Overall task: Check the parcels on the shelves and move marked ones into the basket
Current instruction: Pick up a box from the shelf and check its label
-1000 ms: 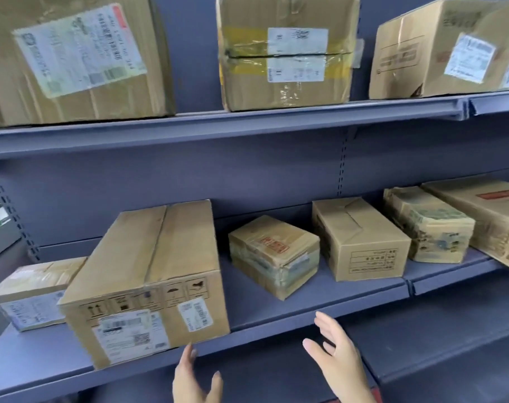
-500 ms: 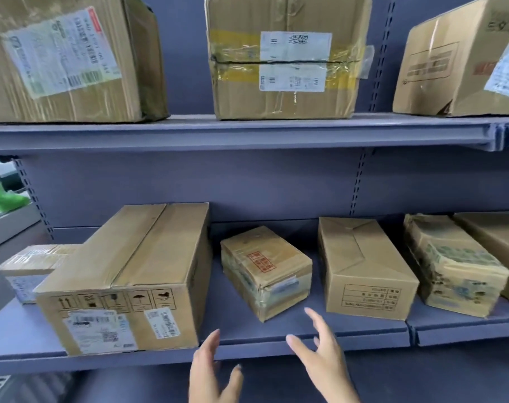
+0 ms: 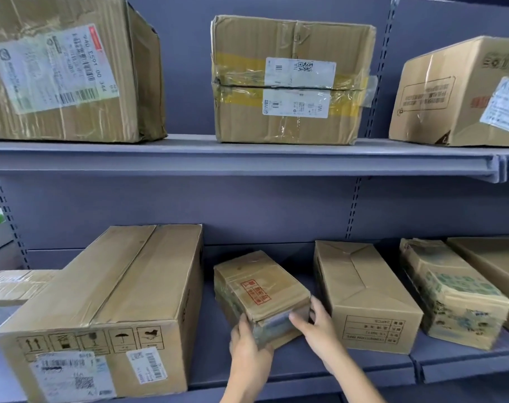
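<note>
On the lower shelf (image 3: 320,370), at about 6 o'clock in the head view, both hands are on the small taped parcel (image 3: 260,292). It sits angled between the big carton (image 3: 102,315) at 8 o'clock and the plain brown box (image 3: 364,298) at 4 o'clock, touching neither. Left hand (image 3: 249,349) grips the near-left corner, fingers curled round the edge. Right hand (image 3: 317,324) holds the near-right end, thumb across the front face, fingers tucked round the side. So both are clamped on the parcel. It has a red stamp (image 3: 255,292) on top; can't read it, and can't tell if that counts as the mark.

The parcel looks to be resting on the shelf, not lifted, though the near end is partly hidden by the hands.

Progress, as a judgement: early. No basket in view, so nothing can be counted as moved. Left to check on this row: the big carton, the flat parcel (image 3: 14,286) at 9 o'clock, the plain brown box, the green-printed parcel (image 3: 457,289) and one more cut off at 3 o'clock. Upper shelf (image 3: 189,158) holds three labelled cartons at 10, 12 and 2 o'clock, all untouched. Likely next: tip or lift the small parcel to inspect it.
</note>
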A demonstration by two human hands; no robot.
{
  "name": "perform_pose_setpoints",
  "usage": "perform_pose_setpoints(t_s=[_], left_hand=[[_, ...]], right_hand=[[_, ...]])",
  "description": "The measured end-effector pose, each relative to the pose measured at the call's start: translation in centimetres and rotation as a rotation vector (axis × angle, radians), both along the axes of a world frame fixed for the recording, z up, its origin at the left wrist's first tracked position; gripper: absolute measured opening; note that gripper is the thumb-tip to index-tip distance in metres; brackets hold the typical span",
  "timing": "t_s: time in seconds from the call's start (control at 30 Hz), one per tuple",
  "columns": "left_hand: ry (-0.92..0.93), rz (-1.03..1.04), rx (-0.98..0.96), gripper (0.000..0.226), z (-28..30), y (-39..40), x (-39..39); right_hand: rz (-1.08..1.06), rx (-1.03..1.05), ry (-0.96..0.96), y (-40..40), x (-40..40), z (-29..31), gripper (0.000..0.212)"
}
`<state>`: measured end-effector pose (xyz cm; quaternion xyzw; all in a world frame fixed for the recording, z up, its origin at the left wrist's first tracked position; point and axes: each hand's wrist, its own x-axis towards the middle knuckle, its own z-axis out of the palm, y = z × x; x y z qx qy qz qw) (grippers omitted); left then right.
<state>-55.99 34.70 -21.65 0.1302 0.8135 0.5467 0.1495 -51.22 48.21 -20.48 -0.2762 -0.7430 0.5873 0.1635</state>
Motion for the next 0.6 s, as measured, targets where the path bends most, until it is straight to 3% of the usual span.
perform_pose_setpoints(t_s=[0.07,0.2,0.37,0.6], left_hand=[[-0.007,0.069,0.072,0.071,0.5,-0.3,0.2],[-0.040,0.196,0.396,0.062,2.9,-1.5,1.0],[0.002,0.171,0.714,0.046,6.7,-2.8,2.1],[0.066,0.030,0.585,0.056,6.5,-3.7,1.9]], right_hand=[[0.020,-0.039,0.058,0.2,1.0,0.3,0.068],[0.074,-0.133,0.265,-0.2,3.0,2.5,0.061],[0.185,-0.070,0.418,-0.8,4.7,5.6,0.071],[0.177,-0.071,0.472,-1.3,5.6,6.3,0.087]])
